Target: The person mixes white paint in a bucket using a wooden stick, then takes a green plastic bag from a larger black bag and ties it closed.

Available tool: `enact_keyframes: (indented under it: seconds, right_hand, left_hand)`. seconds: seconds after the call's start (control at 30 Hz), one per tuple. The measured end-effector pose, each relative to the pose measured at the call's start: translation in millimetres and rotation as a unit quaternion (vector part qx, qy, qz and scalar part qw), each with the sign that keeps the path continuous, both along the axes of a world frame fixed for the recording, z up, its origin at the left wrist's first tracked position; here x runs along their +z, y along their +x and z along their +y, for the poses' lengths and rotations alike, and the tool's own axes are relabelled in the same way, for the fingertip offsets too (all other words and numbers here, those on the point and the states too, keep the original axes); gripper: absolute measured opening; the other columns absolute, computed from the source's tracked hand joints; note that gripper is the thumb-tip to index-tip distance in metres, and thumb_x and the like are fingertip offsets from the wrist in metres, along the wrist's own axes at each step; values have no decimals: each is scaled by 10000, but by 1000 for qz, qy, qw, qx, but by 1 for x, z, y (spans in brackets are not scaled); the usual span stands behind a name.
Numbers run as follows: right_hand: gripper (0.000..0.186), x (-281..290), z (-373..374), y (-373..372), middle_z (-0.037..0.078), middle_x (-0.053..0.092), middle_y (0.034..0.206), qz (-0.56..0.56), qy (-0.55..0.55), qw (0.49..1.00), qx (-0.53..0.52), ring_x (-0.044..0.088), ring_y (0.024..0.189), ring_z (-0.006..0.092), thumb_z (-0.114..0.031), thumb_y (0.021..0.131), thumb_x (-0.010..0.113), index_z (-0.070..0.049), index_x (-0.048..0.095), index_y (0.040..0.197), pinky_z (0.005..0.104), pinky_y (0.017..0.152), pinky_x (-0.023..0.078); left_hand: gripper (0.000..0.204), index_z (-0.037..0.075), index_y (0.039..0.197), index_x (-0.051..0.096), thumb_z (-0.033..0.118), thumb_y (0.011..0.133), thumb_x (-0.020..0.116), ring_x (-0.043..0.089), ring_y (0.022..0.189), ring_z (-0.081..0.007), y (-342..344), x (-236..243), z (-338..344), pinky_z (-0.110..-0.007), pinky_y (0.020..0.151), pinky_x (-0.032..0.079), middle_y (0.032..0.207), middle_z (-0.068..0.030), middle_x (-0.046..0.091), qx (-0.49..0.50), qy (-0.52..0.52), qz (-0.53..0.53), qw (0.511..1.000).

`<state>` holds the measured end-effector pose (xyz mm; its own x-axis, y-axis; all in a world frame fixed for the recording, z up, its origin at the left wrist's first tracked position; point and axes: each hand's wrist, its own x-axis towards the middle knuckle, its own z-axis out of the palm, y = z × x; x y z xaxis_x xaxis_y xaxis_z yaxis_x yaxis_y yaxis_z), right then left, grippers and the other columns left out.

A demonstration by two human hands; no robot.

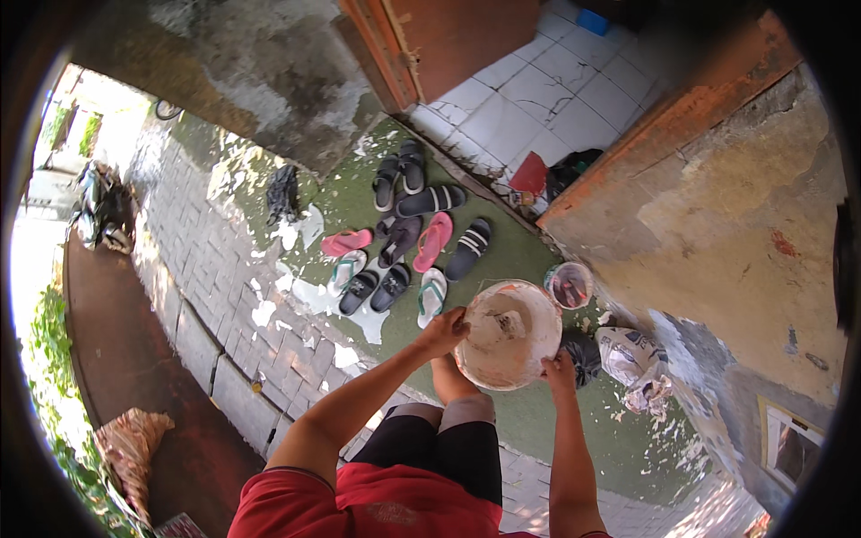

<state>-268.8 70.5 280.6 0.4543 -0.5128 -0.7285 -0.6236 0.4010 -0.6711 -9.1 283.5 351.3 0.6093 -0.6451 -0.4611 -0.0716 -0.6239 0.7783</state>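
While L hand (446, 332) grips white bucket (504, 360) at rim, R hand (559, 370) holds R rim | bucket over green flr (525, 421), nr small pail (588, 287) | pickup looks done; whitish residue (511, 324) left inside, not set down

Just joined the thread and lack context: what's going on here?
A person holds a whitish bucket by its rim, left hand and right hand on opposite sides, its open top facing them. Pale residue coats the inside. Sandals lie scattered on the green floor; a smaller tub and white sack sit near the wall.
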Motion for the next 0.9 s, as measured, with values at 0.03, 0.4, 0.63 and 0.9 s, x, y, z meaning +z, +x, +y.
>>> enact_keyframes:
  seconds: [0.03,0.4,0.63,0.9]
  right_hand:
    - [310,-8,-1,-1,52,626,912,0,-23,1000,-7,631,747,150,-132,839,683,-55,541,1104,317,602,570]
    - [293,4,-8,37,44,588,797,34,-73,991,-103,594,668,129,-118,773,701,-27,535,996,306,550,525]
    - [304,-45,-8,46,162,681,911,119,-231,964,-58,672,844,275,-152,763,652,7,576,1010,386,783,509]
    - [329,-86,-47,98,202,663,916,196,-227,952,62,665,844,349,-133,769,627,-6,548,1062,429,768,514]
  left_hand:
    - [332,32,1102,566,260,864,599,648,832,-373,10,-7,-10,-446,728,489,877,-206,638,0,2,16,1000]
    - [454,21,927,619,473,929,578,684,781,-375,116,-67,-75,-483,691,514,808,-193,684,-141,74,-28,987]
    - [218,61,916,615,275,887,644,651,738,-417,242,-61,-115,-472,651,513,777,-201,657,-121,30,-157,980]
    - [144,12,991,621,109,890,589,693,853,-327,335,-94,-173,-404,717,541,992,-183,685,-131,-32,-106,985]
